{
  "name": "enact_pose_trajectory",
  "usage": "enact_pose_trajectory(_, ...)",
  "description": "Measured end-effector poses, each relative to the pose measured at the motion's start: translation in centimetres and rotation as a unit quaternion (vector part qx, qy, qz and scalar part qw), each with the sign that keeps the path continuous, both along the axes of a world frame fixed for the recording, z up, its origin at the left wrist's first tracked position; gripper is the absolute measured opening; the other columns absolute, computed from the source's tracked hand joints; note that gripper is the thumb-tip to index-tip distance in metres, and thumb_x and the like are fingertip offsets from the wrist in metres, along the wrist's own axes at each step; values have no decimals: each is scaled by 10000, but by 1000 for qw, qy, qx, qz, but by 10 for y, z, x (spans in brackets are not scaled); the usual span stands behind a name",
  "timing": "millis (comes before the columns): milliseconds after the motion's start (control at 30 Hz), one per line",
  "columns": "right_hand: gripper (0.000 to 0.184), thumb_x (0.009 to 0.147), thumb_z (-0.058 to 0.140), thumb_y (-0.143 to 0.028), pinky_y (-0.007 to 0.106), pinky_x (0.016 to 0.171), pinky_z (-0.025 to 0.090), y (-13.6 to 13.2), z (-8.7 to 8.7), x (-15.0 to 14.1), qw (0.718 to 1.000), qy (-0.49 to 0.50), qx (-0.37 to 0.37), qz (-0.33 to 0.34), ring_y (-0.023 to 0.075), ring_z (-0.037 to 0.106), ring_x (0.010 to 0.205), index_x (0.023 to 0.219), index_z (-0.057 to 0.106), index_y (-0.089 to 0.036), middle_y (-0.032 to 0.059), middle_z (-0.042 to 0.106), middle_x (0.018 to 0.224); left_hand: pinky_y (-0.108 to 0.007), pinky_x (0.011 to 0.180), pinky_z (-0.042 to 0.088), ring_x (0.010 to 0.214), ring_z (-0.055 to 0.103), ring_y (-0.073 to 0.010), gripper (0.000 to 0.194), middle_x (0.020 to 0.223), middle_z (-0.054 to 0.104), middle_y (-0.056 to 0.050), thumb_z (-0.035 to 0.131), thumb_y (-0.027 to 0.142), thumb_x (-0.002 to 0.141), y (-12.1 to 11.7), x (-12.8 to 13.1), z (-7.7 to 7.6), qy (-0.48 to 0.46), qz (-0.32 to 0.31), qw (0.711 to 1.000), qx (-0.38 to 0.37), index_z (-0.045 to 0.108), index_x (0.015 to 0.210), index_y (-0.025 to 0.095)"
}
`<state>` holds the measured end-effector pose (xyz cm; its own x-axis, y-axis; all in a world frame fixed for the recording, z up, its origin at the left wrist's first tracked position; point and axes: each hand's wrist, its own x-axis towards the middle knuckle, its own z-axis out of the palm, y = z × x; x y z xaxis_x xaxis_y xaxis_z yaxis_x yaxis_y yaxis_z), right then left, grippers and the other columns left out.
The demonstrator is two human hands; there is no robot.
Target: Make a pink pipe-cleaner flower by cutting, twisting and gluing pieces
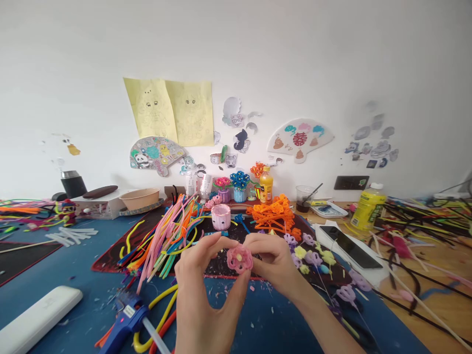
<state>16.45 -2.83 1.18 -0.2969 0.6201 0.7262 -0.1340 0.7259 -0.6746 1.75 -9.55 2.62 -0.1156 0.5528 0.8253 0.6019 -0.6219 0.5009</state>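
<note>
Between my two hands, above the front of the dark mat, is a pink pipe-cleaner flower (239,259) with looped petals and a pale yellow centre. My left hand (208,280) pinches its left and lower edge between thumb and fingers. On the other side, the fingers of my right hand (273,258) are closed on the flower's right edge; part of their grip is hidden. Just behind the hands stands a small pink pot (221,217) made of pipe cleaners. Purple and yellow pipe-cleaner flowers (313,258) lie to the right of my right hand.
Loose pipe cleaners (158,236) are heaped at left, orange pieces (275,216) behind. A blue glue gun (127,319) lies front left near a white power bank (40,319). At right are a phone (350,247) and a yellow bottle (368,209). An orange drink bottle (266,187) stands behind.
</note>
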Motion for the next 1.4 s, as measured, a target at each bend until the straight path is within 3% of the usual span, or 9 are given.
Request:
enact_pose_trajectory(267, 156, 849, 674, -309, 262, 585, 434, 0, 0, 0, 1000, 17, -10, 14, 152, 561, 637, 815, 777, -197, 43, 652, 696, -475, 867, 494, 953, 643, -224, 535, 1003, 666, -24, 674, 184, 803, 1, 2, 3, 9, -4, 1000, 5, 413, 1258, 287)
enact_pose_trajectory(1400, 135, 848, 680, -279, 255, 589, 433, -1, 1, -2, 999, 22, -12, 23, 147, 569, 639, 824, 784, -196, 45, 663, 698, -455, 806, 515, 908, 639, -225, 519, 984, 663, -31, 674, 213, 803, 3, 1, 2, 29, 7, 999, 24, 441, 1261, 285)
